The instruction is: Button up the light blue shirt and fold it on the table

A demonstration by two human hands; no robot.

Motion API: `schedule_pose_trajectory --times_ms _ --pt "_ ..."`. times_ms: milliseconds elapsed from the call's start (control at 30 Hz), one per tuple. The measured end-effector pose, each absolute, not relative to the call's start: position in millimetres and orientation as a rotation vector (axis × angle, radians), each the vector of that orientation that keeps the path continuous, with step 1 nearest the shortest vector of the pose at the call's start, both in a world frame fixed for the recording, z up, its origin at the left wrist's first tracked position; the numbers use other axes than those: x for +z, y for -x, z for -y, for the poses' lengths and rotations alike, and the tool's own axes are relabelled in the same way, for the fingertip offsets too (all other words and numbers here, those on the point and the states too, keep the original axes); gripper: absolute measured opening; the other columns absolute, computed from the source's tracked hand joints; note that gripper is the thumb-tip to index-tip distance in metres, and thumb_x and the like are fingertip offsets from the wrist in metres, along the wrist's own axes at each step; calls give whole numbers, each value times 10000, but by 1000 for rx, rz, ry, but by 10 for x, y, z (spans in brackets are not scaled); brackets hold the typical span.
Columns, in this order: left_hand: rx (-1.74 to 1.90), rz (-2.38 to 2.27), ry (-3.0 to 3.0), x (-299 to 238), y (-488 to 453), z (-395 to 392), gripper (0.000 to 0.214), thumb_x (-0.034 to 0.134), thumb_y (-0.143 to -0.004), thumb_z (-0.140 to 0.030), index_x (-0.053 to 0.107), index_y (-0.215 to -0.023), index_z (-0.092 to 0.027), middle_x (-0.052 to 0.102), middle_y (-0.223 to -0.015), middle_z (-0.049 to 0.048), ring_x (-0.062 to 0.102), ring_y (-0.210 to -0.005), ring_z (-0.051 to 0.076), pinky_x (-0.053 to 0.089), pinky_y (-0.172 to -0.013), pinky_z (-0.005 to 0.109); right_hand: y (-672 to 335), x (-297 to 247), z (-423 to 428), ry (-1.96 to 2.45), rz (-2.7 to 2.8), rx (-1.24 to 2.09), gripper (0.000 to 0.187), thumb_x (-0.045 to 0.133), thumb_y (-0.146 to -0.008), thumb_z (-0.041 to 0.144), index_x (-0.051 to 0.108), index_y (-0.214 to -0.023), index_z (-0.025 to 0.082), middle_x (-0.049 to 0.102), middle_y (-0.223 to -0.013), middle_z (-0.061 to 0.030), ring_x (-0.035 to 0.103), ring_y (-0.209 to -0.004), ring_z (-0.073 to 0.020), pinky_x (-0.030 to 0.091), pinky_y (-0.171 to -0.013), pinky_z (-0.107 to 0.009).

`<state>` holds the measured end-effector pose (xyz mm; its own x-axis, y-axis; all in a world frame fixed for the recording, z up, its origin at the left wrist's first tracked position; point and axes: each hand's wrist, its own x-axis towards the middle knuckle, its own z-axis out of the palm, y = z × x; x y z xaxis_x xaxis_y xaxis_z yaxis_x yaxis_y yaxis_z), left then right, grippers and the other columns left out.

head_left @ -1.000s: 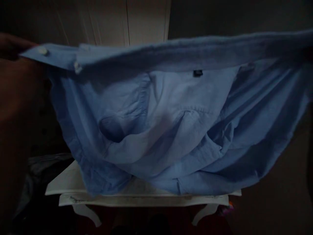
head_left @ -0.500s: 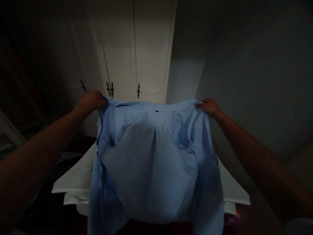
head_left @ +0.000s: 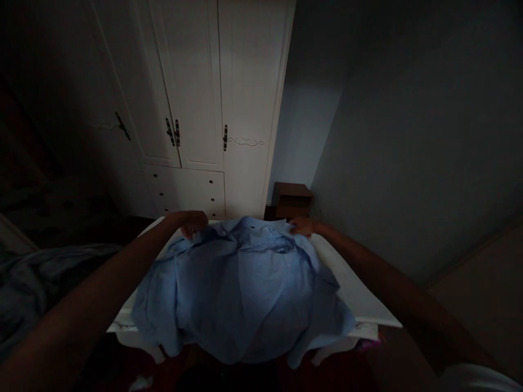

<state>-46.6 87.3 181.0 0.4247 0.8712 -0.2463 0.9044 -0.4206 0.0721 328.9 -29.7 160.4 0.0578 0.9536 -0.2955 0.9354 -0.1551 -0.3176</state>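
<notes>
A light blue button shirt [head_left: 253,288] is spread over the white table [head_left: 359,283], its inside facing up and its lower edge and sleeves hanging past the near side. My left hand [head_left: 194,222] is closed on the shirt at the left of the collar. At the right of the collar, my right hand [head_left: 303,225] grips the cloth too. A small dark label shows at the collar between them. The fingertips of both hands are partly lost in the folds and the dim light.
Behind the table stands a white wardrobe [head_left: 188,98] with dark handles and drawers. A small brown cabinet [head_left: 292,190] sits in the corner by the grey wall [head_left: 417,136]. Dark rumpled cloth [head_left: 36,288] lies at the left.
Both hands have come down and closer together, bringing the shirt from hanging upright to lying across the table. The view has tilted downward.
</notes>
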Motion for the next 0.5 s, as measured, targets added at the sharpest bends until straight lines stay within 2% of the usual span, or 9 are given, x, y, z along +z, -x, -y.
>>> schedule_pose_trajectory --times_ms 100,200,267,367,433,500 --pt "-568 -1476 -2316 1690 423 -814 412 785 -602 -443 757 -910 -172 747 -813 144 712 -691 277 579 -644 375 -3261 1442 402 2301 2119 1103 275 758 -705 360 702 -874 149 659 -567 -16 646 -498 -175 538 -539 -275" --pt "-462 -1447 -2524 1622 357 -790 659 665 -709 -589 636 -1237 -195 669 -1203 181 664 -1034 320 537 -858 415 -3295 1403 372 2194 2133 1326 398 714 -770 476 685 -992 148 683 -649 -31 635 -505 -142 517 -512 -237" --pt "-264 -1390 -2752 1531 261 -771 779 647 -723 -608 522 -1365 -184 575 -1341 195 568 -1198 340 470 -970 434 -3289 1388 294 2110 2070 1171 492 662 -827 496 617 -1181 157 708 -762 -49 636 -548 -123 494 -500 -200" --pt "-140 -1259 -2940 1299 73 -744 795 669 -739 -530 454 -1414 -168 513 -1395 204 490 -1277 342 415 -1023 440 -3168 1302 196 2075 1913 900 629 635 -852 498 484 -1357 155 724 -912 -92 654 -620 -139 476 -465 -185" --pt "-122 -1270 -2961 1116 -39 -753 731 661 -759 -480 471 -1395 -175 512 -1390 202 483 -1279 339 410 -1018 446 -3031 1204 171 2095 1863 877 612 674 -817 468 525 -1317 149 726 -943 -99 656 -609 -149 467 -434 -190" --pt "-153 -1316 -2907 956 -112 -792 640 648 -768 -462 535 -1330 -179 569 -1321 204 535 -1218 345 440 -968 455 -2905 1109 158 2116 1855 877 450 737 -746 356 651 -1129 136 732 -849 -73 632 -528 -142 447 -407 -192"
